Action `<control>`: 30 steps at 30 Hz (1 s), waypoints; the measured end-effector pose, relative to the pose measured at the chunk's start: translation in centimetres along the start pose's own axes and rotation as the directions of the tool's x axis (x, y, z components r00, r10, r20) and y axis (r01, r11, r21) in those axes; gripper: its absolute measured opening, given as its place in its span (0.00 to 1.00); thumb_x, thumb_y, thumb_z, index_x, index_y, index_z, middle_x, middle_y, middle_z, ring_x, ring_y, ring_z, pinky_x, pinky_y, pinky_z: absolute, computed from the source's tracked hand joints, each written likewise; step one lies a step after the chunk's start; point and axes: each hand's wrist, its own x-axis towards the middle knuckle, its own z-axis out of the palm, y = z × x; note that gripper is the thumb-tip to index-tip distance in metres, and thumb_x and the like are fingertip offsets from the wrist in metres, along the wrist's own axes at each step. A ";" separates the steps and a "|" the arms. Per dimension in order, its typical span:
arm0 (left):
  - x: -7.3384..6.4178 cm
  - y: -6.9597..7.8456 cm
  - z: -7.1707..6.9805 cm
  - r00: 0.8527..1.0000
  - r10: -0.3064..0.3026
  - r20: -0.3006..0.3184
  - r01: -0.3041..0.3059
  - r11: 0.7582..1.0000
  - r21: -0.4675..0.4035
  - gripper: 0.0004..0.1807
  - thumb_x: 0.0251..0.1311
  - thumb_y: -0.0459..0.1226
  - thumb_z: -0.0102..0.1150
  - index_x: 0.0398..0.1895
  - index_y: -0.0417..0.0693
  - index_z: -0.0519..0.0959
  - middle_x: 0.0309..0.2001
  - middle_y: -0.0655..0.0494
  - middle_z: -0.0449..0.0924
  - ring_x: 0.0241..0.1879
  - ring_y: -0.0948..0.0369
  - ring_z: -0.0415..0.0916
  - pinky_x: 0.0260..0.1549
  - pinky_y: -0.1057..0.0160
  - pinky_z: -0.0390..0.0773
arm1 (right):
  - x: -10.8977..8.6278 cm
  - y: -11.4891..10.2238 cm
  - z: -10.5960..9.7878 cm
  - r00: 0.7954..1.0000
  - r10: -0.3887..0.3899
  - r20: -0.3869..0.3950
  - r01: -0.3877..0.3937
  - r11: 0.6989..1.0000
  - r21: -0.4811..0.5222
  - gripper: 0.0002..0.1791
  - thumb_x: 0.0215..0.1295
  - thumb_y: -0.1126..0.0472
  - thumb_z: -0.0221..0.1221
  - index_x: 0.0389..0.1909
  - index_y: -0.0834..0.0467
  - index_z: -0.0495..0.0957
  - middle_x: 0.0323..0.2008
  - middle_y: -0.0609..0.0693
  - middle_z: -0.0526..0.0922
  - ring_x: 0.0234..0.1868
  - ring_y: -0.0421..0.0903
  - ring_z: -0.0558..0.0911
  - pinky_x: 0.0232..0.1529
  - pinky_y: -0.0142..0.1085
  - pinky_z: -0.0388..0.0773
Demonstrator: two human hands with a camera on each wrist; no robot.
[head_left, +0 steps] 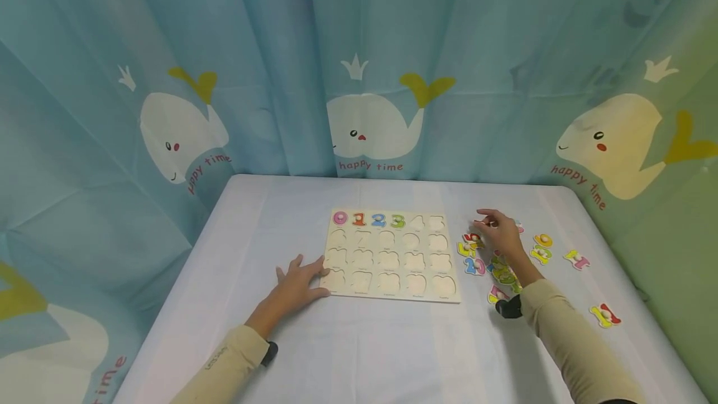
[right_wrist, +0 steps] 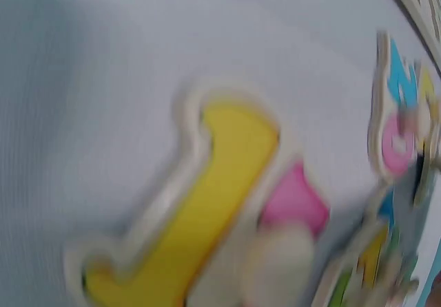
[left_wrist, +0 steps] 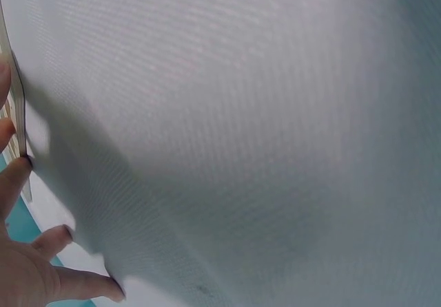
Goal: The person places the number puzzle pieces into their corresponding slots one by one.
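A wooden number puzzle board point(head_left: 371, 240) lies on the table, with pieces 0 point(head_left: 339, 218), 1 point(head_left: 359, 220), 2 point(head_left: 378, 221) and 3 point(head_left: 397, 221) in its top row; the other recesses show bare wood. My left hand point(head_left: 294, 285) spreads its fingers at the board's lower left edge, touching it. Right of the board, my right hand point(head_left: 501, 234) pinches a small number piece point(head_left: 492, 224), seen nearly edge-on with some red; its numeral cannot be read. Under that hand and forearm lie several loose number pieces point(head_left: 475, 266), partly hidden.
Farther right lie more loose pieces: an orange one point(head_left: 543, 240), a green and yellow one point(head_left: 541, 254), a pink one point(head_left: 576, 259) and a red and yellow one point(head_left: 605, 315). A yellow and pink piece point(right_wrist: 220, 204) looms blurred in the right wrist view. A whale-print curtain point(head_left: 269, 80) stands behind the table.
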 end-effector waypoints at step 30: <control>-0.3 0.0 0.1 1.000 0.009 -0.028 -0.009 1.000 -0.017 0.28 0.46 0.48 0.70 0.52 0.50 0.79 0.64 0.50 0.68 0.65 0.34 0.50 0.49 0.21 0.38 | 0.8 -7.5 11.6 0.999 -0.002 -0.049 -0.006 0.987 -0.162 0.25 0.62 0.52 0.61 0.56 0.62 0.73 0.35 0.56 0.81 0.40 0.55 0.71 0.46 0.51 0.60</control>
